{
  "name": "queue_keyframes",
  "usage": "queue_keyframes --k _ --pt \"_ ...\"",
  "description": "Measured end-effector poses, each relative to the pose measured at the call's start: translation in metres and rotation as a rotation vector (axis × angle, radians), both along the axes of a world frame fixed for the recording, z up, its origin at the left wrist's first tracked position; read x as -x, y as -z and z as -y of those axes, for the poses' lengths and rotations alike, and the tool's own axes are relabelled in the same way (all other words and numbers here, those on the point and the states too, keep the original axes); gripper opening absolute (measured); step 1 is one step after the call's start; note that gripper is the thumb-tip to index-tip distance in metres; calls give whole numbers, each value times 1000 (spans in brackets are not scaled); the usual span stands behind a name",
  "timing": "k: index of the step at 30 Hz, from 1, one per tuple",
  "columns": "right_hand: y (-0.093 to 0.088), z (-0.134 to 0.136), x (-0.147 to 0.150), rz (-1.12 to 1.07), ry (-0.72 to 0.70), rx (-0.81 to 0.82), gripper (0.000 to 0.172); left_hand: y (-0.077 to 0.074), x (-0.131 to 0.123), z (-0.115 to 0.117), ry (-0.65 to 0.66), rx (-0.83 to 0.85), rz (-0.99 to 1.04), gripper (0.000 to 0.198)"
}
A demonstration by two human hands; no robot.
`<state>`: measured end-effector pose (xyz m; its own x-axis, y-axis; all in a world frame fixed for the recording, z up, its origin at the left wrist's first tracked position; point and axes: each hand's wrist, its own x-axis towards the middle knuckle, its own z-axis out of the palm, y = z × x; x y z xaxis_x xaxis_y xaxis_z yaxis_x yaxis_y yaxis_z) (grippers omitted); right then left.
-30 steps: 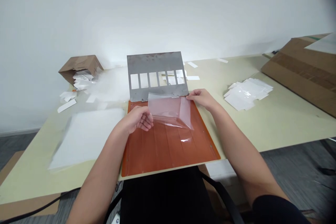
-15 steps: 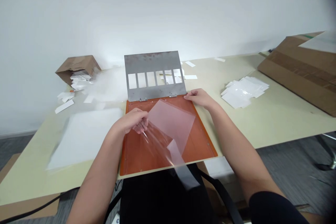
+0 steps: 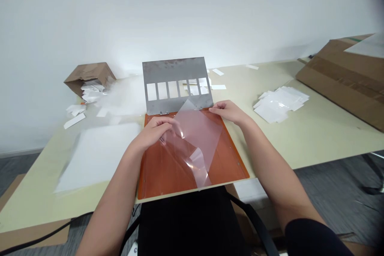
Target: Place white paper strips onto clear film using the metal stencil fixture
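Observation:
An orange board (image 3: 162, 176) lies at the table's front edge, a grey metal plate (image 3: 174, 70) with a row of cut-out windows hinged upright at its back. Over the board is a clear plastic film (image 3: 201, 136), set askew, its front part curled and shiny. My left hand (image 3: 156, 131) is above the board's left side, fingers bent around the film's left edge; the fingertips are partly seen through it. At the back right corner beside the hinge, my right hand (image 3: 225, 111) is closed, thumb and fingertips on the board's corner.
A stack of whitish sheets (image 3: 93, 156) lies on the left, below an open cardboard box (image 3: 90, 73) spilling white pieces. Flat clear packets (image 3: 280, 104) are piled on the right, before a large cardboard box (image 3: 345, 76). White strips (image 3: 218, 87) lie behind the plate.
The film's front end has come up from over the table edge and now curls above the board. Its far corner has shifted back over the plate's lower edge. My right hand has stayed in place.

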<state>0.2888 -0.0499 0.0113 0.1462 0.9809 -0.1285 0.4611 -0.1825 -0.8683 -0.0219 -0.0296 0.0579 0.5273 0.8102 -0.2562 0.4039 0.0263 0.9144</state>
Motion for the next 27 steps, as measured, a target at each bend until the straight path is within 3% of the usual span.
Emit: queue_keyframes --k 5,13,16,21,27 --pt "-11 7 6 -99 -146 -1 46 0 4 -2 -39 -79 96 32" --pt "-16 5 7 -192 -16 -73 59 5 11 -14 -273 -159 223 30" --pt "-14 5 7 -203 -56 -12 55 7 13 -18 -341 -217 284 30" --pt "-17 12 16 -163 -280 112 40 9 12 -24 -441 -327 380 27" --pt "-16 14 36 -106 -375 107 33 15 9 -27 -535 -402 454 25"
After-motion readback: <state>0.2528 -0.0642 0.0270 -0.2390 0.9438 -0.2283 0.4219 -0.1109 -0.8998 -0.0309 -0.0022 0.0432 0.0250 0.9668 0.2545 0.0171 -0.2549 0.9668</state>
